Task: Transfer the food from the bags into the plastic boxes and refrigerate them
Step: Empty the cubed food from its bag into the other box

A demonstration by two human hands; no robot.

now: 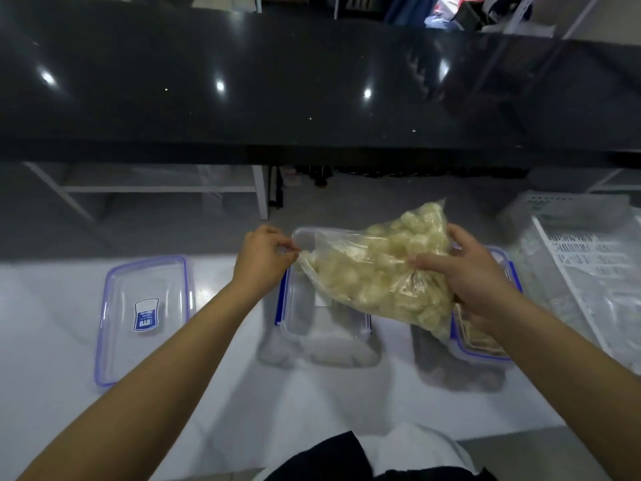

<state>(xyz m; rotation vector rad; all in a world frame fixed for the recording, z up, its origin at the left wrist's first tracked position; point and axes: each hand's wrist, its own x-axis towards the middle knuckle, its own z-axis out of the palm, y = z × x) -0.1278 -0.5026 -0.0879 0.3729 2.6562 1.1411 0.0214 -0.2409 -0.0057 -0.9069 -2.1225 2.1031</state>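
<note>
Hands (267, 260) (468, 279) both pinch food bag (374, 276) over open box (295, 307).

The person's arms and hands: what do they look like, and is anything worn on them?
Both forearms are bare up to the picture's lower edge: no sleeves show. The left hand and right hand wear no gloves; no ring, watch or bracelet is visible.
</note>
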